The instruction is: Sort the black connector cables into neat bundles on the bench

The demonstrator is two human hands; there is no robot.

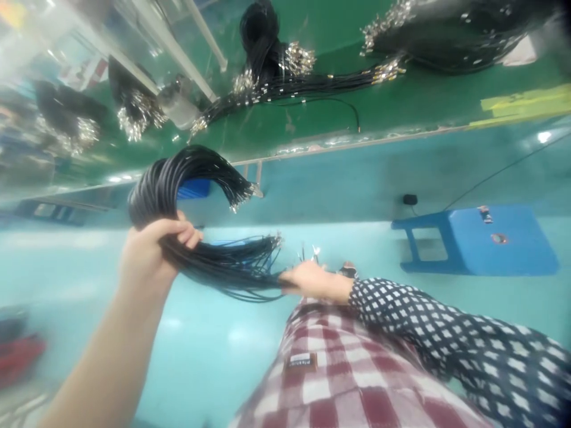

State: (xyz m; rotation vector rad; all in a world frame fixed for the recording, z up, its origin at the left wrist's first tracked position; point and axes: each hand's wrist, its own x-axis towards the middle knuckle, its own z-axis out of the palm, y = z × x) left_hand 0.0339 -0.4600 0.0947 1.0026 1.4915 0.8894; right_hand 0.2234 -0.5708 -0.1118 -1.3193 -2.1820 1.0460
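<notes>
A thick bundle of black cables (151, 190) hangs in the air in front of me, bent over in a loop. My left hand (156, 244) is wrapped round its middle, thumb across the strands. One end of the bundle, tipped with small metal connectors, curls over toward the bench. The other end runs right, where my right hand (307, 279) is closed round part of the strands. A few loose tips stick out beyond that hand. Its fingers are partly hidden and blurred.
A green-topped workbench (321, 128) runs across the top, with several more cable bundles (267, 65) on it. Yellow tape (526, 107) marks its right edge. A blue stool (504, 241) is on the floor at right, near a cord with a small black box (410, 200).
</notes>
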